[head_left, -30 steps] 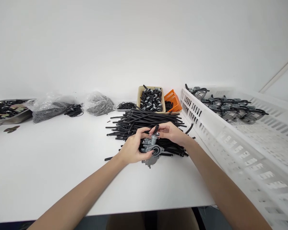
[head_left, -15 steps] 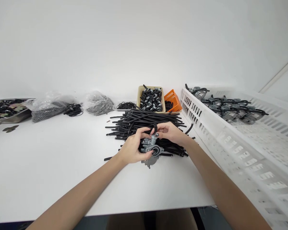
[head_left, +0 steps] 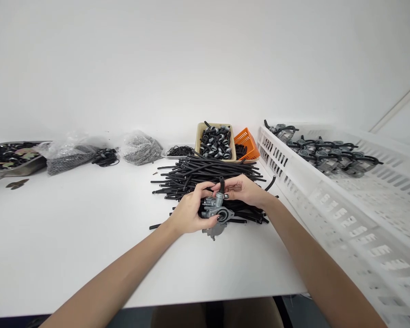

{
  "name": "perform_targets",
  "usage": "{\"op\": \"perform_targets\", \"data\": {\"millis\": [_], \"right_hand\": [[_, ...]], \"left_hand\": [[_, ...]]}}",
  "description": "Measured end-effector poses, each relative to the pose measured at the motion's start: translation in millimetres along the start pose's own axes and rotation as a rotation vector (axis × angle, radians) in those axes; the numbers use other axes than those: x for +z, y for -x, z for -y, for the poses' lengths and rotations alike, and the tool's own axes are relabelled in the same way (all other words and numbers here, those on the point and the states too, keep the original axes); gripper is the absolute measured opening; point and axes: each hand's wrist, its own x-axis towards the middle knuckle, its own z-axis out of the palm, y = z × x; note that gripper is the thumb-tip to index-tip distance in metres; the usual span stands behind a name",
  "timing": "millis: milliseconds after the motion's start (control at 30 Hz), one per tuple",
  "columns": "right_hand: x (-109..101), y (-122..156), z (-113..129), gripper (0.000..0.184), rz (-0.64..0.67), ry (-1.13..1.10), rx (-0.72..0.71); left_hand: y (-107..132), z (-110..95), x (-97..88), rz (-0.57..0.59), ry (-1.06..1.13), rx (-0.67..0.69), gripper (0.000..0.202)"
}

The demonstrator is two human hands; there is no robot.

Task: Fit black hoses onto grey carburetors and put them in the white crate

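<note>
A silver metal carburetor is gripped in my left hand, its thumb on the round flange and its other fingers behind the body. A short black rubber piece stands up from the carburetor's top. My right hand has its fingers closed at the cap under that black piece; the far fingertips are hidden behind it. Below and behind both hands lies a wide pile of black rubber hoses on the white table.
At the right, a white slotted crate holds several carburetors. Behind the hoses stand a cream bin of caps and an orange basket. Clear bags of small metal parts, a metal tray and black cords line the back left.
Both hands keep their hold on the carburetor. My right-hand fingers have shifted slightly at its top, and more of the cap under the black piece shows.
</note>
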Motion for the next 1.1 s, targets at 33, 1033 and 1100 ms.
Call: {"op": "perform_targets", "data": {"millis": [33,1033,1100], "right_hand": [[0.2,-0.3,0.0,0.041,0.0,0.004,-0.008],[-0.2,1.5,1.6,0.034,0.026,-0.025,-0.012],[-0.6,1.3,0.8,0.035,0.035,-0.03,-0.003]], "left_hand": [[-0.1,0.0,0.1,0.002,-0.001,-0.003,0.072],[0.6,1.2,0.6,0.008,-0.023,-0.049,0.073],[0.6,1.4,0.6,0.002,-0.024,-0.043,0.073]]}}
